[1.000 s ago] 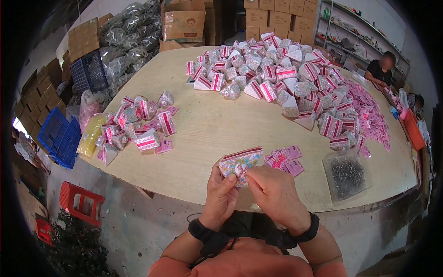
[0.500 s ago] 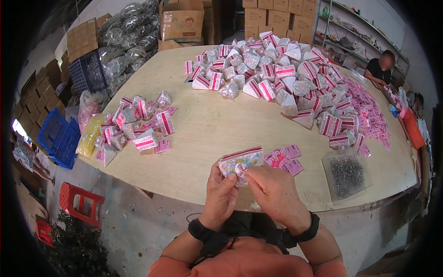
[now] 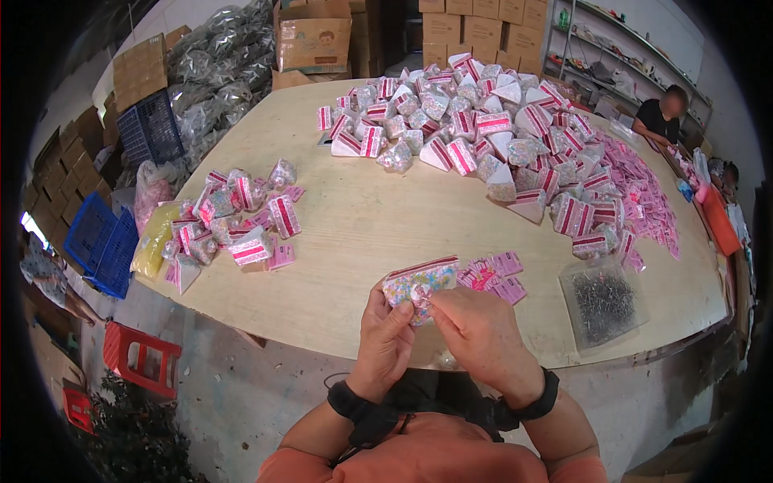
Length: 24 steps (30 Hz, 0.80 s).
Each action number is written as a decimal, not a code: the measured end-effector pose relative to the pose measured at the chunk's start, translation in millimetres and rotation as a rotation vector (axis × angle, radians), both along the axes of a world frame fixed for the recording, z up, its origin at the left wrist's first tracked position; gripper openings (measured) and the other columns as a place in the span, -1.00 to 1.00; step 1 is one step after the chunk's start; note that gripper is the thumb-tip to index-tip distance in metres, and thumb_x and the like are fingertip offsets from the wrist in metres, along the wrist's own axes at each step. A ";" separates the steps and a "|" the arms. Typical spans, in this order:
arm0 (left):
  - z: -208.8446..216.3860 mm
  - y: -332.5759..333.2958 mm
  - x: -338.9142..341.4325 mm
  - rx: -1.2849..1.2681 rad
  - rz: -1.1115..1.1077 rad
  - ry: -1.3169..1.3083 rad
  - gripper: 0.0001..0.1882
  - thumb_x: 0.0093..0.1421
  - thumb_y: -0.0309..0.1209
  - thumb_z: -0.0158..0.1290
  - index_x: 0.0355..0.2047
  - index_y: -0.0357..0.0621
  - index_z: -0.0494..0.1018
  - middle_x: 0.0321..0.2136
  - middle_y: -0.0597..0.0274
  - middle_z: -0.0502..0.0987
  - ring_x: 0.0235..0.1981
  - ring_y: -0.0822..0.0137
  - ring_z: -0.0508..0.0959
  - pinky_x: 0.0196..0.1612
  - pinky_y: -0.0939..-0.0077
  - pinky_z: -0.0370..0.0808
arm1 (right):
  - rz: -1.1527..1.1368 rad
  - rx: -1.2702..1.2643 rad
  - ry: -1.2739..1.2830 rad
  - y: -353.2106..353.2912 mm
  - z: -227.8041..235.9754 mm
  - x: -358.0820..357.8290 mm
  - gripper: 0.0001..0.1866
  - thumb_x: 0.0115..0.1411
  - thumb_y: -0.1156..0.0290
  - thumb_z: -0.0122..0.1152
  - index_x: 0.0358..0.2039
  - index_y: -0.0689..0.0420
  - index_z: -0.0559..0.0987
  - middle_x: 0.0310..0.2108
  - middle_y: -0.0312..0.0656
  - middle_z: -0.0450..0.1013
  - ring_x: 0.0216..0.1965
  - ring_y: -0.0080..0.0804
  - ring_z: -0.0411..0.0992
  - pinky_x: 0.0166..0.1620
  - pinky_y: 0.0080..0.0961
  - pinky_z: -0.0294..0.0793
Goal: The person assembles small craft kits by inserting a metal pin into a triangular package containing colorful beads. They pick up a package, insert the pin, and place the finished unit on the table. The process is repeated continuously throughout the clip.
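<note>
My left hand (image 3: 383,344) holds a cake-slice-shaped toy (image 3: 439,276) over the table's near edge, fingers behind it and thumb in front. It has a speckled, multicoloured face and a dark pink stripe along its top. My right hand (image 3: 487,332) is closed in a pinch against the toy's front, by a small pinkish-white bit. What its fingertips grip is hidden. Just beyond it lie several pink cards (image 3: 507,263). To the right, a clear shallow tray (image 3: 573,322) holds a heap of thin metal pins (image 3: 605,296).
A large heap of similar cake slices (image 3: 493,123) covers the table's far side, with pink cards (image 3: 648,211) at its right. A smaller group (image 3: 251,246) lies left beside a yellow bag (image 3: 153,245). Red stool (image 3: 129,354) on the floor; a person (image 3: 662,121) sits far right.
Both hands keep nearly the same grip on the toy. The view has shifted slightly, and a person's legs at the far left have moved a little.
</note>
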<state>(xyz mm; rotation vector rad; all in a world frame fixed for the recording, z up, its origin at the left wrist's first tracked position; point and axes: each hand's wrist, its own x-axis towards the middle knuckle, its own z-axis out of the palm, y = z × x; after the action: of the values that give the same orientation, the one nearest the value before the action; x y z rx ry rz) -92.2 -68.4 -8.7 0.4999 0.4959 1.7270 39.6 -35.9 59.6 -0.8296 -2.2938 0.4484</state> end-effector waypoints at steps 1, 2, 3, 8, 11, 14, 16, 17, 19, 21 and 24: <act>0.0 0.1 0.1 -0.010 -0.004 0.002 -0.46 0.10 -0.51 0.06 0.04 -0.27 0.09 -0.04 0.10 0.31 0.02 0.29 0.33 0.11 0.37 0.25 | -0.001 -0.006 0.003 -0.1 0.9 0.2 -0.92 0.05 0.50 0.09 -0.41 0.20 0.48 -0.54 -0.08 0.41 -0.51 -0.10 0.39 -0.48 -0.29 0.34; 0.3 0.2 0.1 -0.019 -0.009 0.003 -0.46 0.10 -0.51 0.06 0.05 -0.27 0.08 -0.04 0.10 0.31 0.02 0.29 0.33 0.11 0.37 0.25 | -0.003 -0.011 0.006 -0.2 1.4 0.1 -0.92 0.05 0.50 0.09 -0.42 0.20 0.48 -0.54 -0.08 0.41 -0.51 -0.10 0.39 -0.48 -0.29 0.34; 0.3 0.3 0.0 -0.028 -0.014 0.005 -0.45 0.10 -0.51 0.06 0.05 -0.27 0.08 -0.04 0.10 0.30 0.02 0.29 0.33 0.11 0.37 0.25 | -0.004 -0.005 0.005 0.1 1.2 0.1 -0.92 0.05 0.50 0.09 -0.42 0.21 0.48 -0.54 -0.08 0.40 -0.51 -0.10 0.39 -0.48 -0.29 0.34; 0.3 2.5 0.7 -0.009 0.009 0.026 -0.41 0.08 -0.52 0.09 0.07 -0.26 0.06 -0.03 0.09 0.29 0.01 0.29 0.33 0.10 0.36 0.26 | -0.002 0.012 -0.002 2.9 -1.0 0.7 -0.93 0.05 0.50 0.09 -0.44 0.20 0.47 -0.56 -0.07 0.39 -0.53 -0.09 0.38 -0.49 -0.29 0.33; -1.4 4.0 1.5 0.007 0.044 0.056 -0.38 0.06 -0.52 0.11 0.08 -0.26 0.04 -0.04 0.09 0.29 0.00 0.29 0.34 0.09 0.37 0.27 | -0.015 0.000 -0.033 2.3 1.9 0.9 -0.93 0.05 0.49 0.09 -0.44 0.20 0.47 -0.56 -0.06 0.39 -0.53 -0.08 0.38 -0.50 -0.28 0.32; -2.5 5.0 1.4 0.027 0.093 0.111 -0.35 0.05 -0.51 0.13 0.09 -0.26 0.03 -0.04 0.09 0.30 -0.02 0.30 0.35 0.06 0.40 0.30 | -0.032 -0.013 -0.065 1.2 3.8 0.3 -0.92 0.05 0.49 0.08 -0.43 0.20 0.48 -0.56 -0.04 0.39 -0.52 -0.07 0.39 -0.49 -0.30 0.33; -1.9 5.1 1.0 0.034 0.126 0.160 -0.33 0.04 -0.49 0.14 0.09 -0.26 0.02 -0.04 0.09 0.30 -0.03 0.30 0.36 0.03 0.42 0.33 | -0.035 -0.058 -0.017 1.9 2.4 -0.3 -0.92 0.05 0.50 0.08 -0.43 0.22 0.48 -0.57 -0.04 0.39 -0.53 -0.10 0.39 -0.49 -0.35 0.34; -0.6 4.4 0.7 0.032 0.142 0.187 -0.32 0.03 -0.48 0.15 0.09 -0.26 0.02 -0.04 0.09 0.30 -0.03 0.30 0.36 0.02 0.42 0.34 | -0.036 -0.080 0.008 2.4 1.6 -0.6 -0.92 0.05 0.50 0.08 -0.44 0.23 0.48 -0.57 -0.04 0.39 -0.53 -0.11 0.38 -0.49 -0.37 0.34; -0.6 4.5 0.4 0.034 0.167 0.221 -0.30 0.02 -0.47 0.17 0.09 -0.26 0.01 -0.04 0.09 0.30 -0.03 0.30 0.36 0.00 0.43 0.35 | -0.023 -0.174 0.066 4.1 1.0 -0.4 -0.92 0.06 0.51 0.07 -0.43 0.24 0.49 -0.58 -0.07 0.39 -0.56 -0.21 0.38 -0.48 -0.44 0.33; -2.8 5.7 0.3 0.039 0.187 0.236 -0.27 0.00 -0.46 0.19 0.10 -0.25 0.01 -0.04 0.09 0.30 -0.03 0.30 0.36 -0.01 0.44 0.36 | -0.016 -0.259 0.120 5.1 0.4 -0.2 -0.91 0.07 0.51 0.07 -0.42 0.25 0.50 -0.59 -0.10 0.40 -0.57 -0.32 0.36 -0.48 -0.49 0.32; -1.5 5.8 0.9 0.049 0.206 0.255 -0.26 -0.01 -0.47 0.20 0.10 -0.26 0.01 -0.04 0.08 0.29 -0.01 0.30 0.34 0.02 0.42 0.33 | -0.024 -0.395 0.179 4.9 0.6 0.6 -0.90 0.08 0.51 0.07 -0.41 0.26 0.51 -0.59 -0.14 0.42 -0.57 -0.48 0.35 -0.47 -0.55 0.31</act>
<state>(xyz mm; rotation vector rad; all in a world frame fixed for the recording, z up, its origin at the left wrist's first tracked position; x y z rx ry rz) -91.2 -62.7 -10.2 0.7308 0.7089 1.8856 40.2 -31.0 60.2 -0.9597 -2.0563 0.9462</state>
